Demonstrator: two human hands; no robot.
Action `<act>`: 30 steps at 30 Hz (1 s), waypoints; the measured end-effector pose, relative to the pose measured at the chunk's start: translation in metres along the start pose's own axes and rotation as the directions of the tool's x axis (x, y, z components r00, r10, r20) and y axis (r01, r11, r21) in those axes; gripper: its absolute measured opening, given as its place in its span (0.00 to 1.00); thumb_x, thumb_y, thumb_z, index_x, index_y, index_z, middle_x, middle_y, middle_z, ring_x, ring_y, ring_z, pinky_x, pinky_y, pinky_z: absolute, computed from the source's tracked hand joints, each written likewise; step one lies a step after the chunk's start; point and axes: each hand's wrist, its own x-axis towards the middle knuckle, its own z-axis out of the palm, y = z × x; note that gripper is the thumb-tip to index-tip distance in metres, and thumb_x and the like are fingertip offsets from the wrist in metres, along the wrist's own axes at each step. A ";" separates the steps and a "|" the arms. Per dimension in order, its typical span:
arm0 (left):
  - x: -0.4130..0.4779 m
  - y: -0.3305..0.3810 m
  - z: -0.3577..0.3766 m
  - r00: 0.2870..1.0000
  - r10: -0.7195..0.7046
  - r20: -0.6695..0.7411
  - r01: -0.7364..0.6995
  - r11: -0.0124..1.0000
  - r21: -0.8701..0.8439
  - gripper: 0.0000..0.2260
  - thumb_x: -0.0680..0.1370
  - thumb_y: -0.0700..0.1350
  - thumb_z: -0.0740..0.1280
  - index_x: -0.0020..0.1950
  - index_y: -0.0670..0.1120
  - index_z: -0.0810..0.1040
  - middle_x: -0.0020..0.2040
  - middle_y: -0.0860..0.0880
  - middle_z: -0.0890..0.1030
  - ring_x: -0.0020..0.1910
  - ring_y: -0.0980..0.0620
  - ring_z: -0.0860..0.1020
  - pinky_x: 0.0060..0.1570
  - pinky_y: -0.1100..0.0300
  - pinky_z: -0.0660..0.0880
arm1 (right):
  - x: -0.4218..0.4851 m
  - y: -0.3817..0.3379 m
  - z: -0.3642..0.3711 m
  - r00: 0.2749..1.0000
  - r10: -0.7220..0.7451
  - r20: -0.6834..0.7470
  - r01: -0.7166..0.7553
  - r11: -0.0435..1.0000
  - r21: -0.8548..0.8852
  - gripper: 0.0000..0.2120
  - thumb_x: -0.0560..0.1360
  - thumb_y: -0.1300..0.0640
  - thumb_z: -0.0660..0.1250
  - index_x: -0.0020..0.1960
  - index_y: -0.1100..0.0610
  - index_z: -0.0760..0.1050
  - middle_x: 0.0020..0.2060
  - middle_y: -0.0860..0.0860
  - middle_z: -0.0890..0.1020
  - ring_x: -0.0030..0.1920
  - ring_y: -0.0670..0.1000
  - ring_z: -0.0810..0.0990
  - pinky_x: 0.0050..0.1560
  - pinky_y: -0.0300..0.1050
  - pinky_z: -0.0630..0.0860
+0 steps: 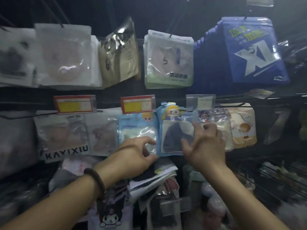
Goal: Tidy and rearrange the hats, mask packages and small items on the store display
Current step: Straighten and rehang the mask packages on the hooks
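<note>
Mask packages hang on hooks in two rows on a dark wire display. In the lower row a light-blue cartoon package with a dark mask (174,135) hangs at the centre. My right hand (206,145) is on its right side, fingers curled over the edge of the stack. To its left hangs a second blue cartoon package with a white mask (137,128). My left hand (136,155) pinches that package's lower right corner between thumb and fingers. A dark bead bracelet sits on my left wrist.
The upper row holds white packages (63,55), a beige one (119,55), a green-edged stack (169,60) and a large blue XL package (254,50). Red and yellow price tags (137,105) clip to the rail. Below lie a Kuromi-print item (111,213) and loose packages.
</note>
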 end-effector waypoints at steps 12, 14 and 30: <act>-0.156 -0.160 -0.127 0.997 -0.064 0.033 0.057 0.985 0.164 0.06 0.79 0.60 0.74 0.53 0.63 0.86 0.42 0.63 0.87 0.41 0.65 0.83 0.42 0.68 0.76 | -0.121 -0.183 0.027 0.929 -0.351 0.119 0.226 0.791 0.569 0.07 0.77 0.45 0.73 0.44 0.47 0.86 0.36 0.39 0.86 0.41 0.37 0.83 0.42 0.36 0.75; -0.180 -0.196 -0.153 0.994 -0.107 0.029 0.099 0.976 0.194 0.06 0.79 0.61 0.73 0.54 0.64 0.85 0.43 0.64 0.86 0.41 0.64 0.83 0.43 0.67 0.78 | -0.142 -0.222 0.047 0.912 -0.383 0.149 0.220 0.762 0.609 0.07 0.76 0.44 0.73 0.44 0.46 0.86 0.35 0.38 0.86 0.41 0.35 0.83 0.39 0.30 0.73; -0.264 -0.429 -0.255 0.981 -0.192 -0.001 0.175 0.893 0.415 0.18 0.80 0.55 0.72 0.69 0.63 0.76 0.59 0.63 0.75 0.62 0.58 0.76 0.62 0.60 0.74 | -0.276 -0.428 0.140 0.853 -0.472 0.224 0.319 0.810 0.492 0.08 0.82 0.51 0.68 0.59 0.46 0.82 0.49 0.41 0.78 0.53 0.48 0.79 0.51 0.45 0.76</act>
